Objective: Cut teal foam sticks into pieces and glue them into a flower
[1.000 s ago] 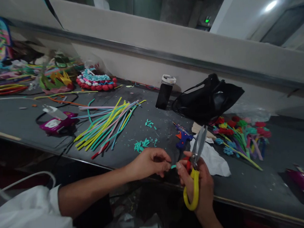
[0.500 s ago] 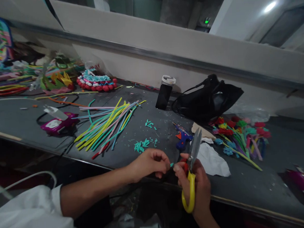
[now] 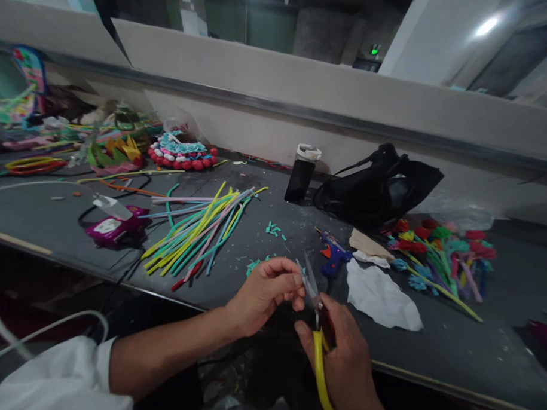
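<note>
My right hand [image 3: 346, 358] grips a pair of scissors [image 3: 320, 347] by its yellow handle. The blades are parted and point up and away from me. My left hand [image 3: 270, 292] is closed in a pinch right beside the blade tips; whatever lies between its fingertips is too small or hidden to name. Behind the left hand lies a small heap of green cut pieces [image 3: 253, 265], partly covered by it. Farther back is a second cluster of green bits [image 3: 273, 229]. A bundle of yellow, green, pink and blue fuzzy stems [image 3: 202, 225] rests to the left.
A blue glue gun [image 3: 333, 254] and a crumpled white cloth [image 3: 382, 294] lie right of the scissors. Colourful fuzzy-stem flowers [image 3: 445, 247] are at the right. A black bottle [image 3: 302, 174] and black bag [image 3: 376, 186] stand at the back. A purple device [image 3: 117, 225] sits left.
The scissors have swung from upright in my right hand to a working grip, with blades now parted beside my left fingertips. My right hand has moved left, and the view has shifted slightly.
</note>
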`<state>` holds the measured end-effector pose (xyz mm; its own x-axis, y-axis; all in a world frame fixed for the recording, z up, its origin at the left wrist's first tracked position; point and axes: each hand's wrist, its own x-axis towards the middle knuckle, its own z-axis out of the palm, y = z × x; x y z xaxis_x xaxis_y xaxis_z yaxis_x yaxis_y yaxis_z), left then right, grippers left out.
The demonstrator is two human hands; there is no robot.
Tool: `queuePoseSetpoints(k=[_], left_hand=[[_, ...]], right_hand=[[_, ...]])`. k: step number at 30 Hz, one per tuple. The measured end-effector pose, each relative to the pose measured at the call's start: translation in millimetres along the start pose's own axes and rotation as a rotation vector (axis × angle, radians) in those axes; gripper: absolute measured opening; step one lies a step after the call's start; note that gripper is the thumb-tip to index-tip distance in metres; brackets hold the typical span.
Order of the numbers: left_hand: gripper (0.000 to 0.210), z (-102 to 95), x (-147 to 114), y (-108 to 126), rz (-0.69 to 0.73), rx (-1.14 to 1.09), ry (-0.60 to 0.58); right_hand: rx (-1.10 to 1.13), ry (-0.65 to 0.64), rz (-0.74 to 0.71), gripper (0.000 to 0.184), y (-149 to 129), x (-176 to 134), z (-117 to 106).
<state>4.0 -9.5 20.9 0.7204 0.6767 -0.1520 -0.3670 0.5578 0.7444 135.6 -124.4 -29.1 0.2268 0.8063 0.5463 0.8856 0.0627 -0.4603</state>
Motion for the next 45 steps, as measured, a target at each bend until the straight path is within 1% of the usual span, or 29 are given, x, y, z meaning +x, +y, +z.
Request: queuePoseSetpoints(k=[8, 14, 20, 26, 32, 36, 42, 45], left_hand=[[0.022, 0.1, -0.3, -11.9, -0.020, -0.038, 0.003], [0.023, 1.9, -2.3, -16.2, -0.042, -0.077, 0.016], [0.023, 5.0, -3.7, -14.5, -0.050, -0.099, 0.018], [0.021, 5.3, -3.4, -12.5, -0.041, -0.113, 0.001], [0.018, 6.7, -4.1, -11.6, -0.031, -0.127, -0.006], [0.018, 7.3, -4.7, -11.6, -0.029, -0.135, 0.004], [0.018, 7.0, -4.4, -12.2, -0.025, -0.138, 0.003], [0.019, 6.8, -4.0, -12.7, -0.027, -0.137, -0.011]], right_hand=[[0.020, 0.030, -0.020, 0.043, 2.5, -2.8, 5.1], [0.002, 0.042, -0.020, 0.043, -0.5, 0.5, 3.5], [0.026, 0.055, -0.031, 0.038, -2.2, 0.0, 3.0], [0.021, 0.052, 0.001, 0.043, 0.3, -3.8, 6.0], [0.042, 0.030, -0.006, 0.042, 0.4, -2.0, 5.6], [0.031, 0.057, -0.016, 0.044, 0.7, -2.4, 7.2], [0.066, 0.034, 0.014, 0.043, -0.4, -4.3, 7.6], [0.081, 0.036, -0.009, 0.042, -3.9, -2.5, 5.1]])
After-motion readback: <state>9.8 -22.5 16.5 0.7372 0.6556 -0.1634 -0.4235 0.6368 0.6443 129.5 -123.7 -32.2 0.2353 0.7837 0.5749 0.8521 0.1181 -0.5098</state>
